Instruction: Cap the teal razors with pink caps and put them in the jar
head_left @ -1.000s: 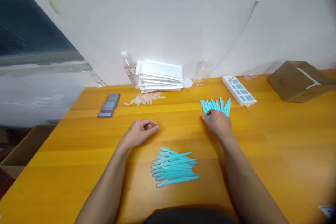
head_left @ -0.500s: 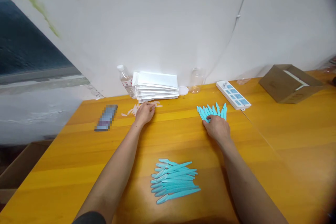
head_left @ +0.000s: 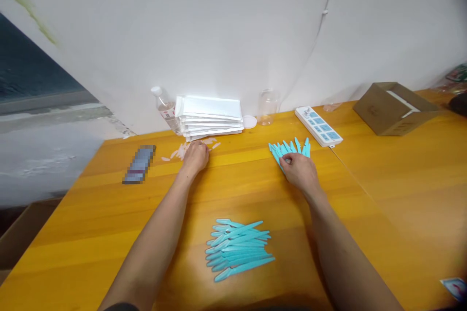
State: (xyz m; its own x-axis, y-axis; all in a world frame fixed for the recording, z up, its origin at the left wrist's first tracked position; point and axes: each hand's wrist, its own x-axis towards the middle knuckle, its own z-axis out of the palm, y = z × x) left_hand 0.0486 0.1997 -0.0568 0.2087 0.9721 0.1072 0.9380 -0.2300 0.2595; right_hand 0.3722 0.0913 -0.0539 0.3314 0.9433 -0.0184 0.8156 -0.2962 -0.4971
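Observation:
My left hand (head_left: 195, 157) reaches to the far side of the yellow table (head_left: 383, 194) and rests on a scatter of small clear plastic caps (head_left: 175, 153); whether it holds one is hidden. My right hand (head_left: 299, 171) lies on a fan of turquoise plastic sticks (head_left: 288, 148), fingers pinching at one of them. A second, neater pile of turquoise sticks (head_left: 239, 249) lies near me between my forearms.
Against the wall stand a stack of white packets (head_left: 209, 115), a water bottle (head_left: 164, 107), a clear jar (head_left: 267, 105) with a lid (head_left: 250, 121) and a power strip (head_left: 318, 126). A phone (head_left: 139, 170) lies at left, a cardboard box (head_left: 394, 108) at right.
My left hand moved from the middle of the table out to the clear caps by the white packets. The right hand stayed on the far sticks.

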